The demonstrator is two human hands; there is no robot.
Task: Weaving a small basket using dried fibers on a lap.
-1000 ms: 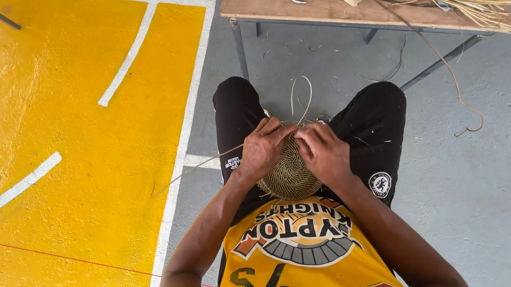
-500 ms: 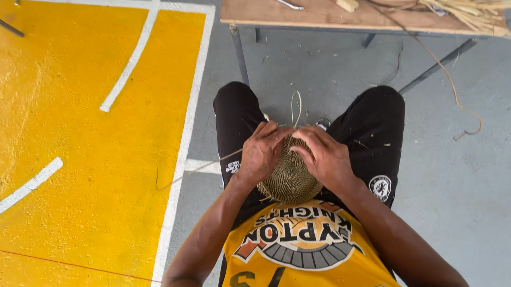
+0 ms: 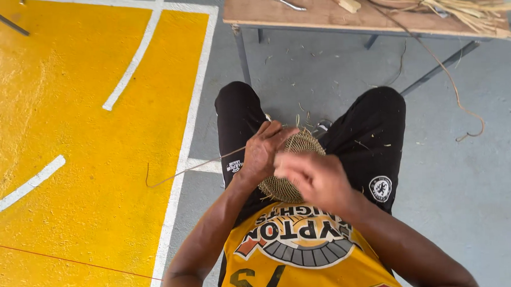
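Woven straw disc (image 3: 289, 182) over lap, near wooden table (image 3: 318, 11); gripped at left rim by left hand (image 3: 263, 152), thin strand (image 3: 182, 171) trailing left. Right hand (image 3: 314, 178) blurred, grip unclear.

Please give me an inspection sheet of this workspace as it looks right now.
Surface: wooden table ahead; grey floor with a yellow painted area.
Job's things: round woven piece on the lap; thin strand trailing left.
Clutter: pliers, straw bundle, fibre scraps on the floor.
Grips: left hand holds the woven piece; right hand blurred over it.
Cables: nothing seen.
Surroundings: white painted lines.
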